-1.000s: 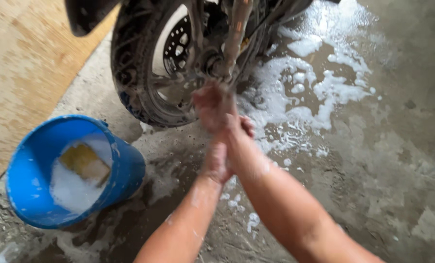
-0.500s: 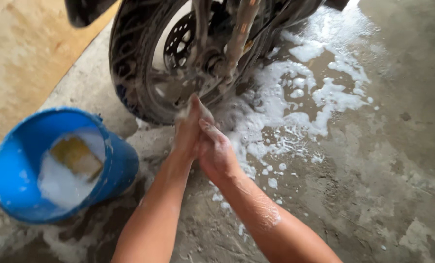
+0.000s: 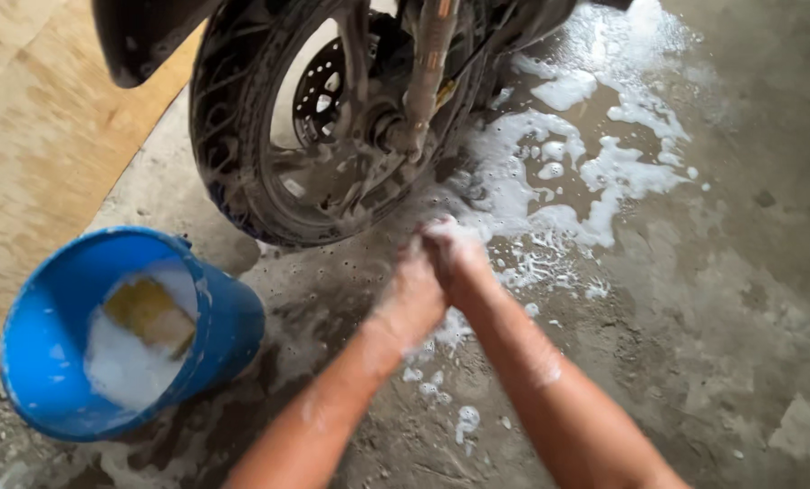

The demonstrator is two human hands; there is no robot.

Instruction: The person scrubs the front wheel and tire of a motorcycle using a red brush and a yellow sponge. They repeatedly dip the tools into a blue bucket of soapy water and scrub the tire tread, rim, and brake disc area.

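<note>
Just below the soapy motorcycle wheel point(image 3: 314, 136), the left hand point(image 3: 414, 290) and the right hand point(image 3: 455, 254) press together, palm against palm, both coated in foam and blurred, holding nothing I can make out. Above and to the right of them, white suds point(image 3: 586, 163) spread over the wet concrete floor point(image 3: 740, 317). Well to the left of the left hand stands a blue bucket point(image 3: 33, 362) with foam and a yellow sponge point(image 3: 151, 312) inside.
</note>
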